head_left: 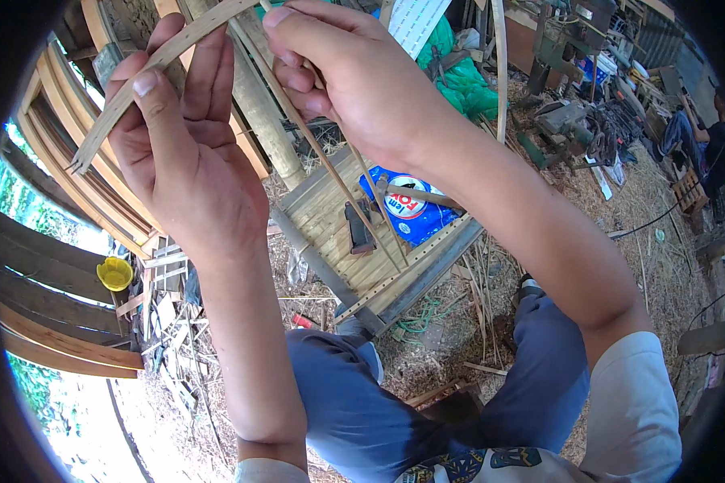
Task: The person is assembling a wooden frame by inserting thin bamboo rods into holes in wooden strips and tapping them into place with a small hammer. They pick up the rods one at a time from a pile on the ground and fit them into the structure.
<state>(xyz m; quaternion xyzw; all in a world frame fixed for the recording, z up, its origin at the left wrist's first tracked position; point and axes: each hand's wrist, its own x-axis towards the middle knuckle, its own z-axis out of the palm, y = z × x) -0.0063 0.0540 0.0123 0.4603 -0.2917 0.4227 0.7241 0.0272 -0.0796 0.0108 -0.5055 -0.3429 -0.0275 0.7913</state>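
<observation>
My left hand [197,161] is raised at the upper left, its thumb and fingers pinching a flat, thin wooden strip [109,121] with a splintered lower end. The strip slopes up to the right towards my right hand [358,80]. My right hand is closed, thumb on top, around slender wooden sticks [324,157]; their long ends hang down towards the small wooden workbench [330,271]. Whether it also touches the strip's upper end I cannot tell. On the bench lie a dark rectangular tool [358,229], a blue bag [417,226] and a hammer [423,194] resting across the bag.
Wooden frames [64,121] lean at the left, near a yellow bucket [114,274]. Green netting [459,84] and piled metal parts [572,121] stand at the back. Shavings cover the ground around my legs. Another person [717,141] is at the far right.
</observation>
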